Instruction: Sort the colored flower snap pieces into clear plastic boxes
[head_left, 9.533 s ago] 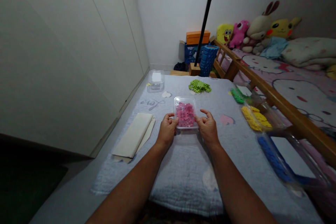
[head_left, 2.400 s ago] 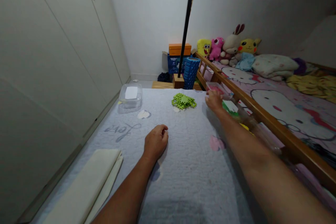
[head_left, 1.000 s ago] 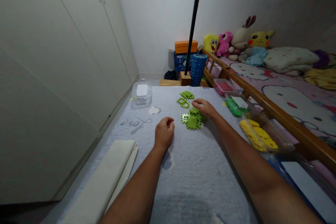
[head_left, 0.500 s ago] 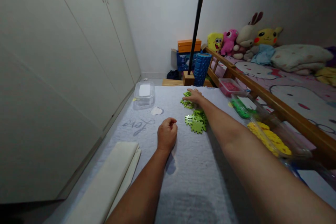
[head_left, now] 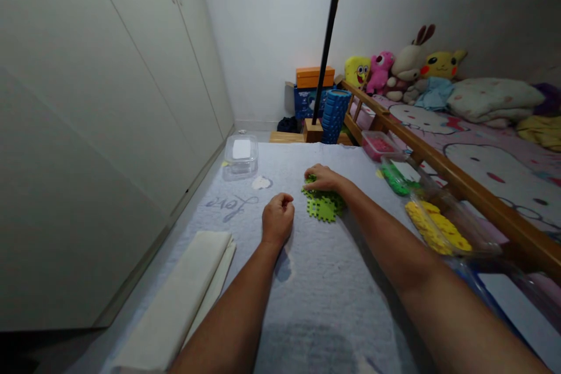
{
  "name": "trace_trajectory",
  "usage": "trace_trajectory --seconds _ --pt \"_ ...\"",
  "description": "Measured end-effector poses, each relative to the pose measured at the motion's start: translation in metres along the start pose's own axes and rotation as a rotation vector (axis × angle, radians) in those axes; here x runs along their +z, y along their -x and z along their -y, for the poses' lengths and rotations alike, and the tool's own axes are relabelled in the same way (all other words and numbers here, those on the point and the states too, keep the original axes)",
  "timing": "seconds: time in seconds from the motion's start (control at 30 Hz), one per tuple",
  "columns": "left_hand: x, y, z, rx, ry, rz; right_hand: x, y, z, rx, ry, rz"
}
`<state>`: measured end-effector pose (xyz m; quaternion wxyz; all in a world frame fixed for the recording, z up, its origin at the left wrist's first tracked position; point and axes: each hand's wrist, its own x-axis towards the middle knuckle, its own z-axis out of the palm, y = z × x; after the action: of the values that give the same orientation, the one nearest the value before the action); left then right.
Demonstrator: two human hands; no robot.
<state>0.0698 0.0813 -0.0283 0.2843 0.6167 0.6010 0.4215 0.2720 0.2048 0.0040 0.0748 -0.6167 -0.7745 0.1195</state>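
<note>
Yep, right hand's all over the green jigsaw-edged tiles.
Those green tiles [head_left: 323, 210] sit heaped just past the middle of the blue-grey cloth [head_left: 326, 272], with the right hand [head_left: 323, 178] curved over their far side, fingers bent and touching the pile; can't tell if it's actually pinching one. Left hand [head_left: 278, 219] rests at the heap's 9 o'clock, curled into a loose fist, just beside it. From the heap: clear lidded container [head_left: 241, 168] at 10, tub of yellow pieces [head_left: 478, 232] at 3, folded cream fabric [head_left: 184, 298] at 8.
</note>
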Motion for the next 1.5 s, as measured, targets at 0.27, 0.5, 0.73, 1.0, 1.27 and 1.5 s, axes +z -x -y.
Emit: trace_trajectory --seconds 0.27,0.5,0.73,1.0,1.27,1.5 --pt "0.0 -0.001 0.002 0.009 -0.01 0.007 -0.008 0.078 0.003 -0.307 -0.125 0.196" --pt "-0.001 0.0 0.004 0.02 -0.012 0.017 -0.016 0.122 -0.043 -0.049 -0.372 -0.105" --pt "0.001 0.0 0.007 0.068 -0.079 0.046 0.027 0.148 -0.065 0.39 -0.238 -0.325" --pt "0.005 0.006 -0.002 0.249 -0.25 0.192 0.042 0.168 -0.004 0.176 -0.355 -0.286" --pt "0.007 0.01 -0.006 0.29 -0.301 0.27 0.028 0.159 -0.001 0.072 -0.585 -0.311" --pt "0.021 0.004 -0.016 0.259 -0.21 0.348 0.03 0.117 -0.001 0.122 -0.597 -0.199"
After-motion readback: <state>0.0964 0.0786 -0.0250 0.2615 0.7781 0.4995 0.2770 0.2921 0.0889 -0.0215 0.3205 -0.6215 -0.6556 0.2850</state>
